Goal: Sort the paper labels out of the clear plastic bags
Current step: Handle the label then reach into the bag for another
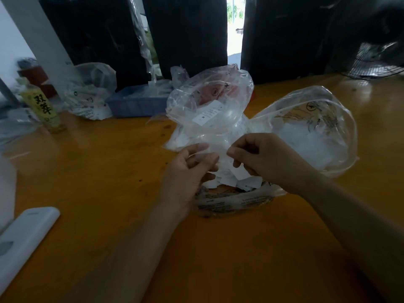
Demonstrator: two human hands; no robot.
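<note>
A person seated at an orange desk (pixel 87 171) works at a small clear bag (pixel 213 154), held up between both hands just above a heap of paper labels (pixel 238 181). The left hand (pixel 188 171) has its fingers curled, thumb and fingertips pinching one edge of the film; the right hand (pixel 255 156) pinches the opposite edge, its fingers bent inward. The heap of labels lies loose on a flattened printed bag (pixel 231 202) directly under the hands. Behind them stand two puffed-up bags: a middle one (pixel 209 101) with a white label showing through its side, and one to the right (pixel 310 127) holding crumpled plastic.

The step in hand appears to be opening a small bag to free its label. Whether a label is inside cannot be told through the blurred film. The next move likely calls for pulling the edges apart, drawing the paper out, and dropping it on the heap while the empty film goes elsewhere.

Further back sit a blue tray (pixel 135 106), another bag (pixel 89 92), and a bottle (pixel 43 108) at the left.
</note>
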